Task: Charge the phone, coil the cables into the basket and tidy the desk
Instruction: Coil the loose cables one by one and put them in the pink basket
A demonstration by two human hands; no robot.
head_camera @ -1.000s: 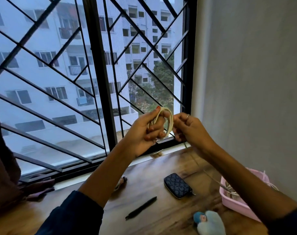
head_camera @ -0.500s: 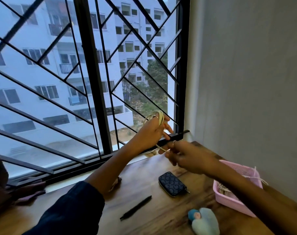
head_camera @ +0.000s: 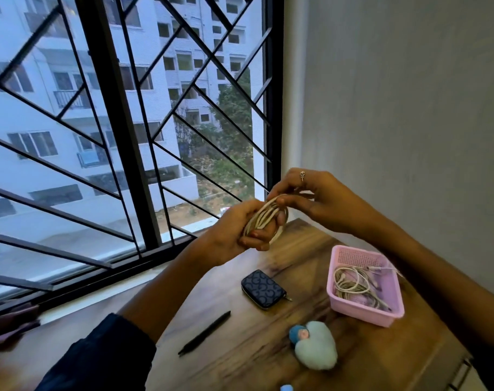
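Note:
A cream cable is wound in several loops around the fingers of my left hand, which grips the coil above the far edge of the wooden desk. My right hand pinches the top of the same coil from the right. A pink basket stands on the desk at the right and holds other pale cables in a loose bundle. No phone is recognisable in view.
On the desk lie a dark patterned pouch, a black pen and a pale blue heart-shaped plush toy. A barred window runs along the far side. A grey wall closes the right.
My right hand has come back up from below and now pinches the top of the coil. Both hands sit lower and further right in view. The basket's contents have come into sight.

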